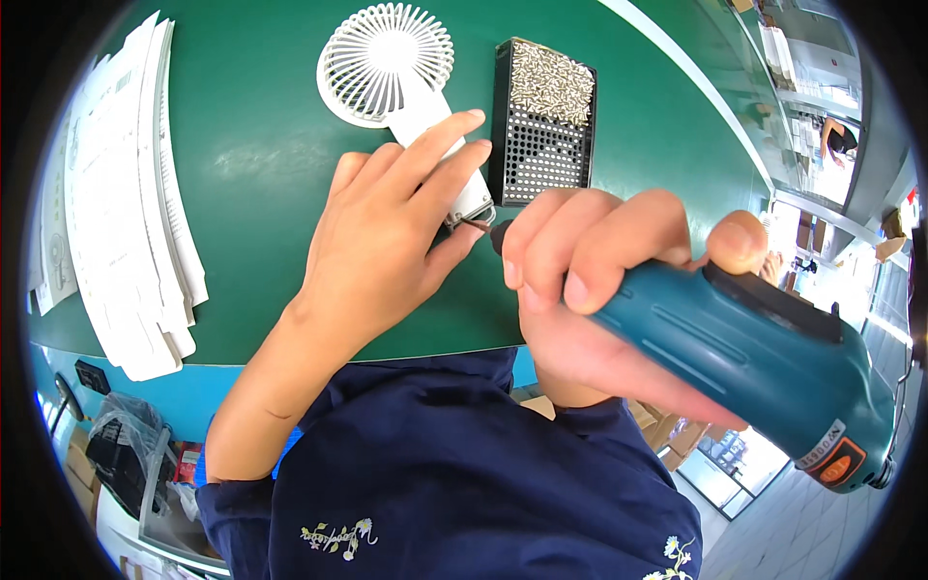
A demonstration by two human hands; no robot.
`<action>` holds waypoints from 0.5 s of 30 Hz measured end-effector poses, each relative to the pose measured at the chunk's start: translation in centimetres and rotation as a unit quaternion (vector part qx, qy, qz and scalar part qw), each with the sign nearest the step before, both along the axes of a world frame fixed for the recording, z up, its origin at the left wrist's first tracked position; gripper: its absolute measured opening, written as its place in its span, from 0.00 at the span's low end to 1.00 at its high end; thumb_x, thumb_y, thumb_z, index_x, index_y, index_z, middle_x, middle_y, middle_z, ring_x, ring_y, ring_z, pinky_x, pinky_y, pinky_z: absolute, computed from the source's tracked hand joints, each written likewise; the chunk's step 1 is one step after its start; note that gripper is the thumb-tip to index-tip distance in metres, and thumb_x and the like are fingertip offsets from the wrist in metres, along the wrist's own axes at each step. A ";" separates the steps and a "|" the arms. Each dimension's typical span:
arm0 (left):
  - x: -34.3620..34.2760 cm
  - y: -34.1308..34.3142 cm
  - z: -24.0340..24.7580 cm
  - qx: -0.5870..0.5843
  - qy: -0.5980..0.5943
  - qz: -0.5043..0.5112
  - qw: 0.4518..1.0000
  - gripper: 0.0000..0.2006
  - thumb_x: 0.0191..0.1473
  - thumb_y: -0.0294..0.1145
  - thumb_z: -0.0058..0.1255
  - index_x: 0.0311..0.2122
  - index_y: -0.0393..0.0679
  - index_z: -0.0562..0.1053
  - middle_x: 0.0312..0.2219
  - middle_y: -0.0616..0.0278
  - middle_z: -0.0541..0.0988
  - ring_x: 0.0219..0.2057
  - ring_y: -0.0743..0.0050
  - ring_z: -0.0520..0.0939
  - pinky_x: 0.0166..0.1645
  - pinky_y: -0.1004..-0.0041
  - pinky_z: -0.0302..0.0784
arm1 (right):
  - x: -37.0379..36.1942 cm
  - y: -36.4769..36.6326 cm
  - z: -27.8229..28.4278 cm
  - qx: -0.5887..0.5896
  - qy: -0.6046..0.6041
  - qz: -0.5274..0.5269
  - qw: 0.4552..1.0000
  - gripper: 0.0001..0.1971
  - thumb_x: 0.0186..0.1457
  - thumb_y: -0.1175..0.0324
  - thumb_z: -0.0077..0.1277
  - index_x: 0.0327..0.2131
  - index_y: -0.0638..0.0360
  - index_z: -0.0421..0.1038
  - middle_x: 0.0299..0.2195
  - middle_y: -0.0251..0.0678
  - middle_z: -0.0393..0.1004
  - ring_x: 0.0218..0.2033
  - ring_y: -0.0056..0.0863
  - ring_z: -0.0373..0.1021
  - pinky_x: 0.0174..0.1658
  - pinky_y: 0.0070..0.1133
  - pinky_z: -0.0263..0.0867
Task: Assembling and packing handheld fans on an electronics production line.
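Note:
A white handheld fan lies on the green table with its round grille away from me. My left hand is closed around the fan's handle, fingers across it and thumb by the bottom end. My right hand grips a teal electric screwdriver, its thumb on the black lever. The driver's dark tip points left and meets the handle's bottom end beside my left thumb; whether a screw sits there is too small to tell. Just right of the fan stands a black screw tray, with many small silver screws heaped at its far end.
Stacked white flat cartons lie along the table's left side. The green tabletop ends in front of my body. Below it at left are a plastic-wrapped black item and a bin. Another person is far off at the right.

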State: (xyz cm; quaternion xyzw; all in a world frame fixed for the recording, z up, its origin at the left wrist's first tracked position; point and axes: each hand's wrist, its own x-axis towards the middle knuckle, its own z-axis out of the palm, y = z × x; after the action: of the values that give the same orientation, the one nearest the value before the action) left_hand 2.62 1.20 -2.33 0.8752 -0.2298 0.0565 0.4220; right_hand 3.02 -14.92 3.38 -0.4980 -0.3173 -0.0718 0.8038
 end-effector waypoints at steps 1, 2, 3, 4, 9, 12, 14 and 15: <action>0.0 0.0 0.0 0.001 0.004 -0.003 1.000 0.27 0.38 0.28 0.62 0.48 0.41 0.71 0.54 0.67 0.68 0.32 0.70 0.73 0.40 0.69 0.64 | -0.1 0.1 -0.1 0.002 0.001 0.000 1.000 0.39 0.50 0.28 0.40 0.54 0.47 0.55 0.26 0.36 0.63 0.18 0.31 0.61 0.23 0.29 0.60; -0.1 0.1 0.0 0.001 0.004 -0.001 1.000 0.27 0.38 0.28 0.62 0.48 0.41 0.71 0.54 0.67 0.68 0.32 0.70 0.73 0.40 0.69 0.64 | -0.1 0.2 -0.2 0.004 0.003 0.000 1.000 0.39 0.49 0.28 0.40 0.54 0.48 0.55 0.26 0.36 0.63 0.18 0.31 0.61 0.23 0.29 0.60; -0.1 0.1 0.0 0.002 0.008 -0.004 1.000 0.27 0.38 0.28 0.62 0.48 0.41 0.71 0.54 0.67 0.68 0.32 0.70 0.73 0.40 0.69 0.64 | -0.1 0.2 -0.3 0.005 0.005 -0.001 1.000 0.39 0.49 0.28 0.40 0.54 0.48 0.55 0.26 0.36 0.63 0.18 0.31 0.61 0.23 0.29 0.60; -0.1 0.1 0.1 0.003 0.012 -0.007 1.000 0.27 0.38 0.28 0.62 0.48 0.41 0.70 0.54 0.67 0.68 0.32 0.70 0.73 0.40 0.69 0.64 | -0.2 0.2 -0.2 0.006 0.006 -0.002 1.000 0.39 0.49 0.28 0.40 0.54 0.48 0.55 0.26 0.36 0.64 0.18 0.31 0.61 0.23 0.29 0.60; -0.3 -0.2 -0.2 0.005 0.002 0.000 1.000 0.26 0.38 0.28 0.62 0.48 0.41 0.70 0.54 0.66 0.68 0.33 0.69 0.73 0.40 0.69 0.64 | -0.4 0.1 -0.2 0.016 0.015 -0.006 1.000 0.40 0.48 0.27 0.41 0.53 0.48 0.56 0.26 0.36 0.64 0.18 0.30 0.61 0.23 0.29 0.60; -0.2 -0.2 0.0 0.009 0.003 -0.004 1.000 0.26 0.40 0.29 0.61 0.48 0.41 0.70 0.54 0.66 0.68 0.33 0.69 0.73 0.40 0.68 0.64 | -0.2 0.2 -0.4 0.019 0.016 -0.011 1.000 0.40 0.48 0.27 0.41 0.53 0.49 0.57 0.26 0.36 0.64 0.18 0.30 0.61 0.23 0.28 0.60; 0.2 -0.2 -0.1 0.005 0.002 -0.011 1.000 0.26 0.40 0.30 0.61 0.48 0.41 0.70 0.54 0.66 0.68 0.33 0.69 0.73 0.40 0.68 0.65 | 0.0 0.0 -0.3 0.017 0.012 -0.019 1.000 0.41 0.47 0.27 0.41 0.53 0.49 0.57 0.26 0.36 0.64 0.19 0.30 0.61 0.23 0.28 0.60; 0.3 -0.3 -0.2 0.007 0.002 -0.014 1.000 0.25 0.41 0.31 0.61 0.48 0.41 0.70 0.54 0.66 0.68 0.33 0.68 0.73 0.40 0.68 0.65 | 0.1 -1.0 0.9 0.031 0.019 -0.029 0.999 0.39 0.50 0.28 0.40 0.53 0.50 0.58 0.26 0.35 0.64 0.19 0.27 0.61 0.23 0.27 0.60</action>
State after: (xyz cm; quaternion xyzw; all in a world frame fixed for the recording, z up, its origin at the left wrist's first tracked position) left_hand 2.96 0.86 -2.51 0.8751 -0.2417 0.0467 0.4167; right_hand 3.10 -15.88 4.30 -0.4834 -0.2851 -0.0957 0.8221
